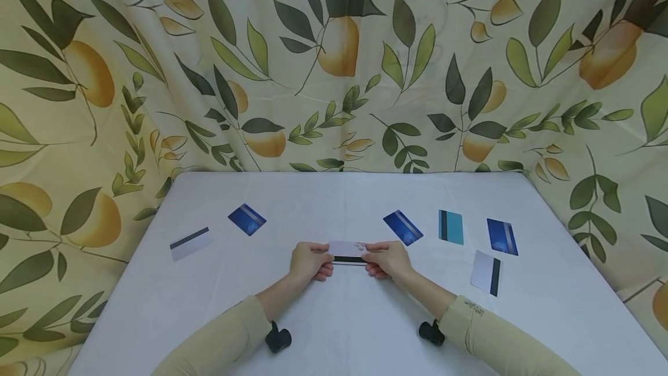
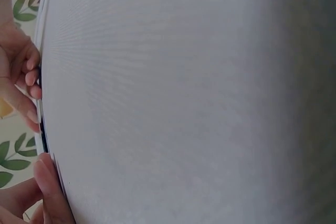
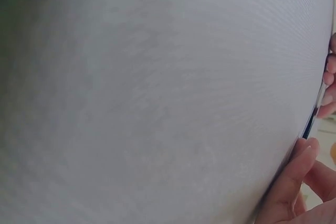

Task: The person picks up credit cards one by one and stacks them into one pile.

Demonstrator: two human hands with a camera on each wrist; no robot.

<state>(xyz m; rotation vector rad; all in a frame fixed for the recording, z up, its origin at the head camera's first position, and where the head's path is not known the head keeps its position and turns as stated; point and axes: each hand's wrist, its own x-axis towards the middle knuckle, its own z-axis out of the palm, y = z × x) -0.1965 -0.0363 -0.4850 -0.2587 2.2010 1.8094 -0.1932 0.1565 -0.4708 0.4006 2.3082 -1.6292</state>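
Note:
A white card (image 1: 345,248) with a black magnetic stripe is held near the middle of the table, its stripe toward the person. My left hand (image 1: 311,261) pinches its left end between thumb and fingers. The opposite end is pinched the same way by my right hand (image 1: 388,260). Both wrist views catch the card nearly edge-on: the left hand's thumb and fingers (image 2: 48,179) appear at lower left in one, the right hand's thumb (image 3: 296,171) at lower right in the other. Whether the card touches the cloth cannot be told.
On the white-clothed table (image 1: 323,202), a white striped card (image 1: 193,245) and a blue card (image 1: 247,220) lie left. To the right lie a blue card (image 1: 403,227), a teal card (image 1: 452,227), another blue card (image 1: 503,237) and a white striped card (image 1: 484,271). A patterned curtain (image 1: 334,103) hangs behind.

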